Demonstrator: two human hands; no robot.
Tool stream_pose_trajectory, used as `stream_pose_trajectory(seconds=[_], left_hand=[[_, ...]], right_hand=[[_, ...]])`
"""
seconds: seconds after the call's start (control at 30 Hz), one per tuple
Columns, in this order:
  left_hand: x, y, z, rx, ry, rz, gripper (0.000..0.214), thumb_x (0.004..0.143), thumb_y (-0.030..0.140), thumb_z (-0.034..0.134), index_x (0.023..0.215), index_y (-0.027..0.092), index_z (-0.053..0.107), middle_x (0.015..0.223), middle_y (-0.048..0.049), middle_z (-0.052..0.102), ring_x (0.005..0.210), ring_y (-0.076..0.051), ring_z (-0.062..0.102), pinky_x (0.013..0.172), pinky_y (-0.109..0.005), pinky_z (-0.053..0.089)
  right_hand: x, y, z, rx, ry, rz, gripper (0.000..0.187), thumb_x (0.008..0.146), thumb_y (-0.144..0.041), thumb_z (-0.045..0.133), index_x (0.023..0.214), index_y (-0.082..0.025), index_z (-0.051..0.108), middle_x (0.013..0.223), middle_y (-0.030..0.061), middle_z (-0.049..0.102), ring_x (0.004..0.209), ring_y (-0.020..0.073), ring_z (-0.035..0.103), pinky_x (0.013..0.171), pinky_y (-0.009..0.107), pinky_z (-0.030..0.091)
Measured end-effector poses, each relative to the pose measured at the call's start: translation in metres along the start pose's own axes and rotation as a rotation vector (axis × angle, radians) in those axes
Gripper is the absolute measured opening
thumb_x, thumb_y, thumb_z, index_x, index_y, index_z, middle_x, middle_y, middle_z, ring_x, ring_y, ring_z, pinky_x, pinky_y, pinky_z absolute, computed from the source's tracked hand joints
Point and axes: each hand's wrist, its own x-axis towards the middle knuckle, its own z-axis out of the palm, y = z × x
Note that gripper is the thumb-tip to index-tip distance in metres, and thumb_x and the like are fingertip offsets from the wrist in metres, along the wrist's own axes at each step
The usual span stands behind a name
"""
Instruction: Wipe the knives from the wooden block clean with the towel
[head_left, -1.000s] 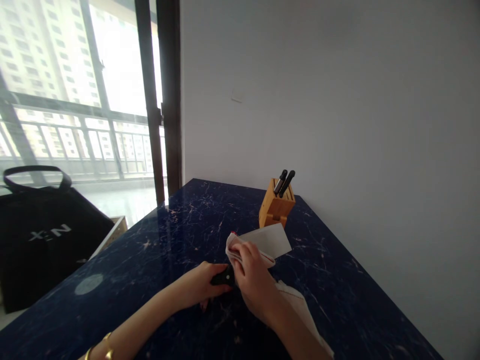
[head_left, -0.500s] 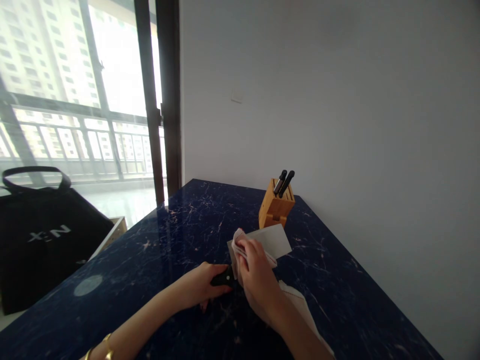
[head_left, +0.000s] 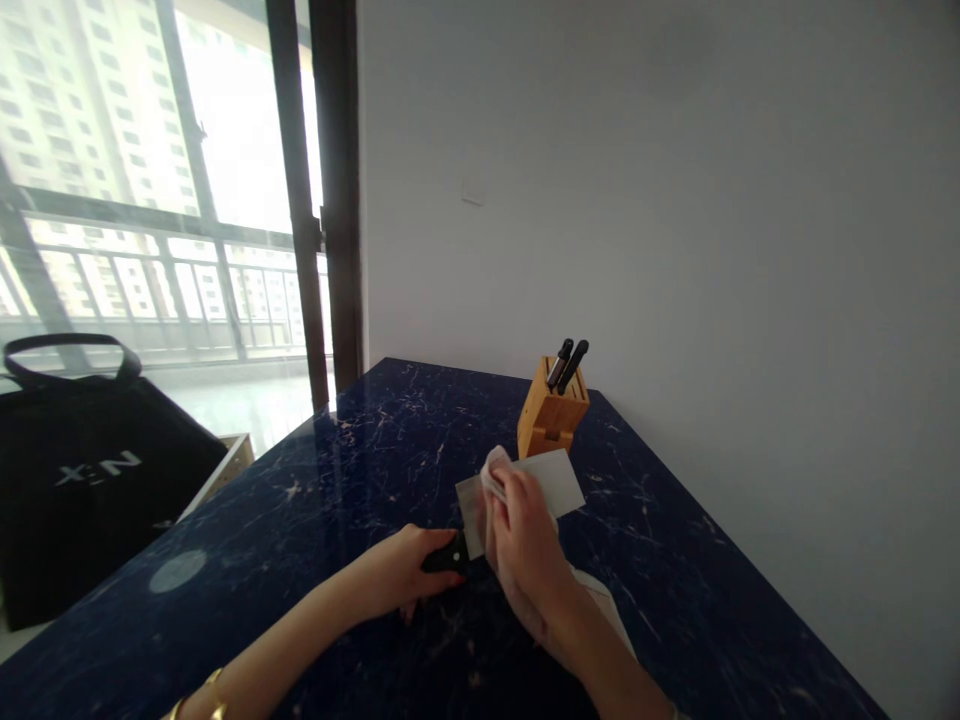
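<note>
A cleaver lies flat on the dark blue marble table, its wide grey blade pointing away from me. My left hand is closed round the cleaver's black handle. My right hand is closed on a white cloth and presses it onto the middle of the blade. The rest of the cloth trails back under my right forearm.
A wooden knife block with two black-handled knives stands by the white wall behind the cleaver. A black bag sits at the far left beside the table, in front of the window and dark door frame.
My right hand has slid the cloth along the blade away from the handle, uncovering the blade's near end. My left hand has stayed on the handle.
</note>
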Motion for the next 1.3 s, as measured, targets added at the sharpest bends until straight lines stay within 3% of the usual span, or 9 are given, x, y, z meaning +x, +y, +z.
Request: stream_pose_trajectory(seconds=[0.07, 0.17, 0.4, 0.57, 0.7, 1.03, 1.3], left_hand=[[-0.001, 0.001, -0.001, 0.009, -0.010, 0.001, 0.035, 0.077, 0.044, 0.048, 0.102, 0.020, 0.055, 0.059, 0.0016, 0.062, 0.043, -0.014, 0.061, 0.034, -0.015, 0.039], [-0.003, 0.003, -0.001, 0.027, -0.005, 0.018, 0.033, 0.078, 0.041, 0.048, 0.102, 0.020, 0.056, 0.062, 0.0010, 0.063, 0.044, -0.014, 0.061, 0.035, -0.014, 0.039], [-0.002, 0.002, 0.000, 0.008, -0.005, -0.005, 0.037, 0.077, 0.043, 0.048, 0.103, 0.019, 0.055, 0.064, 0.0000, 0.064, 0.043, -0.014, 0.060, 0.034, -0.015, 0.039], [-0.003, 0.003, -0.002, 0.021, -0.021, -0.006, 0.038, 0.077, 0.044, 0.047, 0.105, 0.020, 0.055, 0.064, -0.0003, 0.065, 0.045, -0.014, 0.061, 0.034, -0.016, 0.039], [-0.004, 0.004, -0.003, 0.048, -0.014, 0.011, 0.036, 0.077, 0.043, 0.047, 0.103, 0.020, 0.056, 0.065, -0.0001, 0.065, 0.046, -0.014, 0.061, 0.037, -0.016, 0.040], [-0.005, 0.005, -0.003, 0.055, -0.011, 0.032, 0.033, 0.078, 0.041, 0.047, 0.102, 0.020, 0.056, 0.065, 0.0001, 0.065, 0.045, -0.014, 0.061, 0.036, -0.016, 0.040], [-0.003, 0.001, 0.000, -0.045, -0.013, -0.021, 0.039, 0.077, 0.047, 0.047, 0.101, 0.019, 0.055, 0.065, -0.0012, 0.063, 0.045, -0.014, 0.060, 0.034, -0.017, 0.039]], right_hand=[[0.005, 0.021, -0.006, -0.015, 0.117, 0.074, 0.031, 0.081, -0.014, 0.039, 0.110, -0.017, 0.048, 0.101, 0.0083, 0.052, 0.097, 0.0207, 0.047, 0.087, 0.038, 0.039], [0.010, 0.037, -0.012, -0.028, 0.177, 0.108, 0.031, 0.080, -0.015, 0.038, 0.109, -0.016, 0.049, 0.102, 0.0099, 0.051, 0.099, 0.0218, 0.046, 0.088, 0.041, 0.038], [0.006, 0.008, -0.006, 0.082, 0.002, -0.024, 0.033, 0.083, -0.016, 0.038, 0.114, -0.021, 0.049, 0.104, 0.0070, 0.052, 0.099, 0.0189, 0.048, 0.088, 0.036, 0.040], [0.014, 0.048, -0.018, -0.028, 0.211, 0.099, 0.032, 0.078, -0.013, 0.040, 0.106, -0.017, 0.055, 0.097, 0.0082, 0.053, 0.095, 0.0217, 0.048, 0.086, 0.040, 0.039], [0.016, 0.069, -0.029, -0.117, 0.263, 0.180, 0.032, 0.075, -0.012, 0.041, 0.104, -0.015, 0.056, 0.090, 0.0094, 0.054, 0.087, 0.0227, 0.049, 0.081, 0.040, 0.041], [0.017, 0.067, -0.030, -0.135, 0.268, 0.224, 0.029, 0.074, -0.012, 0.041, 0.100, -0.014, 0.054, 0.090, 0.0106, 0.054, 0.088, 0.0241, 0.050, 0.081, 0.040, 0.040], [0.008, 0.046, -0.008, -0.072, 0.176, 0.142, 0.026, 0.074, -0.012, 0.044, 0.098, -0.016, 0.051, 0.094, 0.0090, 0.054, 0.091, 0.0219, 0.050, 0.081, 0.038, 0.041]])
